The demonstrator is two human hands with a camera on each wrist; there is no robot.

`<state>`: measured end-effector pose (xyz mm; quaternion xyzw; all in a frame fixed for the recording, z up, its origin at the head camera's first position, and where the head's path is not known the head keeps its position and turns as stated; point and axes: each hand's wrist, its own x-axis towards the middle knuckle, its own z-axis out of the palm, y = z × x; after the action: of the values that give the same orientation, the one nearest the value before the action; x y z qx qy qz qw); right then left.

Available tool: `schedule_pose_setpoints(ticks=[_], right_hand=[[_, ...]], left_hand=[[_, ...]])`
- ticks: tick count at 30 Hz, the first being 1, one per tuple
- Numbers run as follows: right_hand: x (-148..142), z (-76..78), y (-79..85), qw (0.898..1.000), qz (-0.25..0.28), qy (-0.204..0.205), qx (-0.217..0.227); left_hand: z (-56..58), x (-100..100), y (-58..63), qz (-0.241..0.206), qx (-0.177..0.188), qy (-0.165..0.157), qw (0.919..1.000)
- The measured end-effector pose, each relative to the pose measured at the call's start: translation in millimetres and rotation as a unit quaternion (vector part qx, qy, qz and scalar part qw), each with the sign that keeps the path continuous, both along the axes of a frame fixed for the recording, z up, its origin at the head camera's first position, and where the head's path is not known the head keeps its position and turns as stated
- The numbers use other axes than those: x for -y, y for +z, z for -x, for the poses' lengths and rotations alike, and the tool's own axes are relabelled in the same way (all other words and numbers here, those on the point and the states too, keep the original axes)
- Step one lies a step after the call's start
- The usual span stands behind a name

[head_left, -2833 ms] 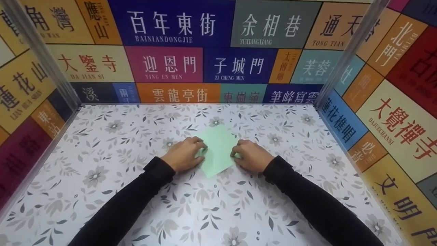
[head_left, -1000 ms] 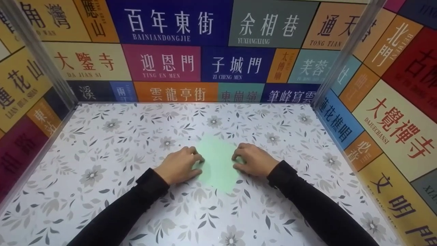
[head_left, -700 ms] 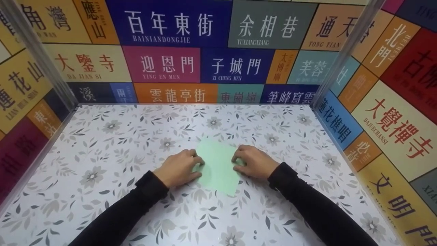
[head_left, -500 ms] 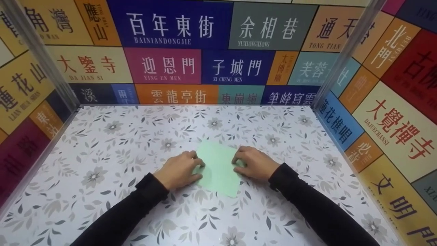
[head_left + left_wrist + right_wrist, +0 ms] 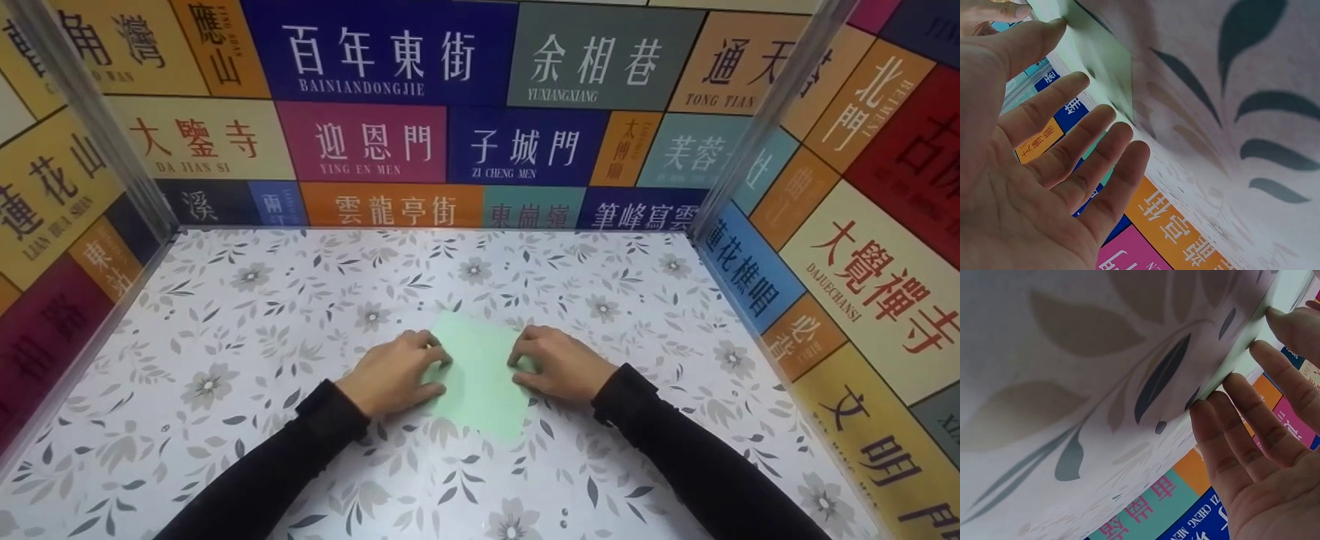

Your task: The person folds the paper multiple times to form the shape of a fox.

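Note:
A light green sheet of paper [image 5: 481, 375] lies flat and slightly turned on the flowered tabletop, between both hands. At its left edge, my left hand [image 5: 396, 375] rests its fingertips and thumb on the paper. My right hand [image 5: 564, 366] does the same along the right edge. Seen from the left wrist, the fingers [image 5: 1120, 180] are spread and gently bent, with the thumb on the green paper [image 5: 1103, 56]. In the right wrist view, extended fingers [image 5: 1261, 410] touch down along the strip of paper [image 5: 1233, 363]. Neither hand pinches or grips the sheet.
The white tabletop [image 5: 262, 330] has a grey leaf and flower print. Panels of coloured signs with Chinese lettering [image 5: 367, 142] enclose the back and both sides. Clear corner strips [image 5: 772, 112] run up where the walls meet.
The paper has slid toward the person and turned since the earliest frame, with both hands moving along with it. Over the last half second hands and paper barely shift.

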<state>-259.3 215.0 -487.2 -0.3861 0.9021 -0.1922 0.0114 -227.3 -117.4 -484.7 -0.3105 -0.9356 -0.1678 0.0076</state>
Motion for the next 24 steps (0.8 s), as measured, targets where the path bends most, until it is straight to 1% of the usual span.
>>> schedule_pose_setpoints(ticks=[4,8,13,15,20,24], right_hand=[[2,-1.1,0.8,1.0,0.001,-0.002,0.0],[3,-2.5,-0.4,1.0,0.006,0.0,-0.004],[4,-5.6,-2.6,1.0,0.012,0.009,-0.009],[4,-7.3,-2.8,1.0,0.014,0.01,-0.011],[7,-10.8,0.5,1.0,0.016,0.014,-0.012],[9,-12.4,2.5,0.999,0.032,0.012,-0.005]], left_hand=[[5.4,-2,1.5,-0.005,0.016,-0.001,0.9999],[9.8,-4,-0.4,-0.002,0.023,0.002,0.9997],[9.5,-3,-4.7,0.002,0.033,0.009,0.9994],[8.4,-2,-6.4,0.001,0.031,0.011,0.9995],[6.7,-1,-7.9,0.004,0.011,0.013,0.9998],[7.6,-2,-7.8,0.002,0.013,0.018,0.9998]])
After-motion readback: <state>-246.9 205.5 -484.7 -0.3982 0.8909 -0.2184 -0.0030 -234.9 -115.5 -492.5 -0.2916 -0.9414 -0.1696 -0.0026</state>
